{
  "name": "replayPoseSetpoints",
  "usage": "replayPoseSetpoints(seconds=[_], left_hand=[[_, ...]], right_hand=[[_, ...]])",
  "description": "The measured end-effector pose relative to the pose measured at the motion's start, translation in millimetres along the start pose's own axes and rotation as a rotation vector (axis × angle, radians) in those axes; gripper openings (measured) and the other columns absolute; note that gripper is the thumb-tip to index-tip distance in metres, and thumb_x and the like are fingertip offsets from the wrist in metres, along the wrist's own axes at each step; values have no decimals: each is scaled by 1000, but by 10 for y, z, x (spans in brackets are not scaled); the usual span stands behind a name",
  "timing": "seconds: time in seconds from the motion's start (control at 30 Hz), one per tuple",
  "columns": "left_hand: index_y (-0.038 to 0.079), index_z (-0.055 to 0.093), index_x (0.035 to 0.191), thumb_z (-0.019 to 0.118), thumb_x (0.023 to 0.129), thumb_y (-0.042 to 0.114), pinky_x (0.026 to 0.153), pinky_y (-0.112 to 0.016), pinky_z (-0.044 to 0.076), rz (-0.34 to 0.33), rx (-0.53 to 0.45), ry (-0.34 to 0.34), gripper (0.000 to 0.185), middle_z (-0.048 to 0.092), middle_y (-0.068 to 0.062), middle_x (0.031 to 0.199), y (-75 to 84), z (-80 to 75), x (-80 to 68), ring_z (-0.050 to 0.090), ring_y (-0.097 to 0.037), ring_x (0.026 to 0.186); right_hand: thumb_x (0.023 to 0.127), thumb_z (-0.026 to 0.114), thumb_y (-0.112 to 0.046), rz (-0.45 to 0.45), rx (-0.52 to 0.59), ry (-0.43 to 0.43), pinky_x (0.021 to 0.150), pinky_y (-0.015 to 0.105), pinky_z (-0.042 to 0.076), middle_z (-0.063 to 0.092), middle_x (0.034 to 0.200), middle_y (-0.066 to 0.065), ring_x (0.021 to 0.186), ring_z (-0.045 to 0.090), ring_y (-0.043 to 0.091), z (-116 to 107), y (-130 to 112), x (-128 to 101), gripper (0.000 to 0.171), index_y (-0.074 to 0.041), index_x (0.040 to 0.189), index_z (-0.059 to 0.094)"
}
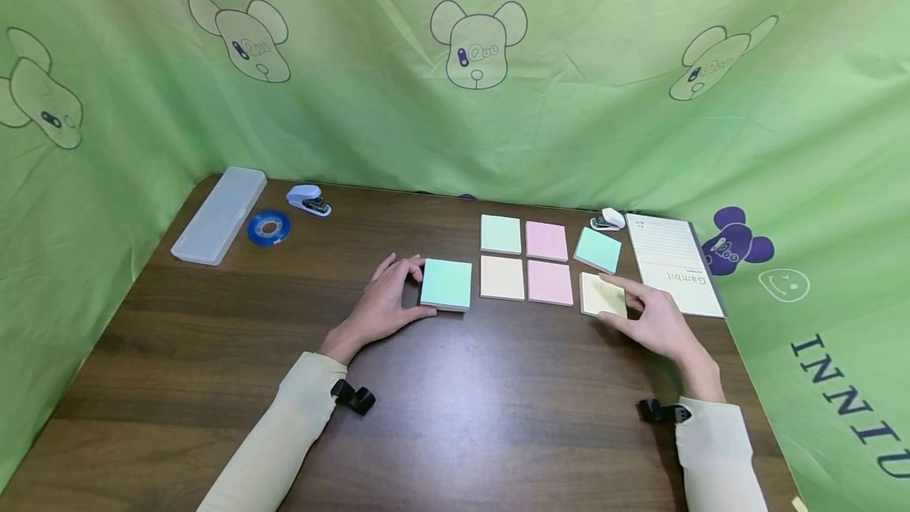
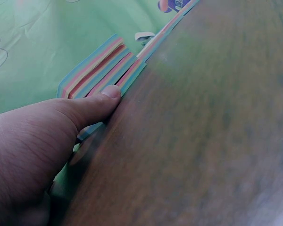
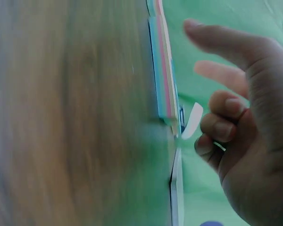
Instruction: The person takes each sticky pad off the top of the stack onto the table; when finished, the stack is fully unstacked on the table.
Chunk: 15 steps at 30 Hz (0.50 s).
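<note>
We see the left hand [image 1: 384, 303] with its grip pinching the left edge of a green sticky pad [image 1: 446, 284], thumb at the near corner, fingers curled over the far corner; the left wrist view shows the thumb pressed on the pad's layered edge. The pad lies flat on the desk [image 1: 455, 409], left of centre.

The right hand [image 1: 657, 322] has its grip spread, fingertips resting on a yellow pad [image 1: 601, 294] at the right; ring and little fingers curl loosely.

Between the hands sits a two-by-two block: far green pad [image 1: 501, 234], far pink pad [image 1: 547, 241], near yellow pad [image 1: 502, 277], near pink pad [image 1: 550, 282], just beside each other. A tilted green pad [image 1: 598, 249] lies beyond the right hand, a lined notepad [image 1: 671, 263] to its right, a small white stapler [image 1: 607, 219] behind.

Far left, well apart: clear case [image 1: 219, 214], blue tape roll [image 1: 268, 227], blue-white stapler [image 1: 308, 199].
</note>
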<state>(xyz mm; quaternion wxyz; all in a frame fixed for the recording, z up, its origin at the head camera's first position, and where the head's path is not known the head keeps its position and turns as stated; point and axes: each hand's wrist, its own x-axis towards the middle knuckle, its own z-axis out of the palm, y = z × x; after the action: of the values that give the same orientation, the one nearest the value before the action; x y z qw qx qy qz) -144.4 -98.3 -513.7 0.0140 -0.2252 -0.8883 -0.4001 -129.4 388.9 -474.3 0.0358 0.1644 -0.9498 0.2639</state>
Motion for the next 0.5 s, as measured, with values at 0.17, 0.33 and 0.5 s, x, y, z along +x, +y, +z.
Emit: replayPoseSetpoints(seconds=[0.17, 0.33, 0.5], left_hand=[[5, 52, 114, 101, 83, 21, 140, -51, 14, -1, 2, 0, 60, 60, -20, 159, 7, 1, 4, 51, -36, 156], [5, 52, 115, 101, 84, 22, 140, -51, 14, -8, 2, -6, 60, 60, -20, 160, 4, 9, 0, 50, -36, 156], [5, 52, 114, 100, 84, 21, 140, -51, 14, -10, 2, 0, 60, 60, -20, 160, -6, 10, -1, 50, -36, 156]], right_hand=[[94, 90, -20, 9, 85, 2, 59, 25, 31, 51, 77, -2, 67, 36, 7, 44, -162, 39, 57, -12, 147, 72], [92, 91, -16, -7, 121, 37, 57, 28, 29, 35, 72, -7, 65, 30, 5, 51, -309, 43, 55, -13, 144, 74], [88, 92, -10, -86, 167, 95, 56, 30, 29, 27, 70, -11, 63, 26, 3, 14, -499, 53, 54, -10, 140, 76]])
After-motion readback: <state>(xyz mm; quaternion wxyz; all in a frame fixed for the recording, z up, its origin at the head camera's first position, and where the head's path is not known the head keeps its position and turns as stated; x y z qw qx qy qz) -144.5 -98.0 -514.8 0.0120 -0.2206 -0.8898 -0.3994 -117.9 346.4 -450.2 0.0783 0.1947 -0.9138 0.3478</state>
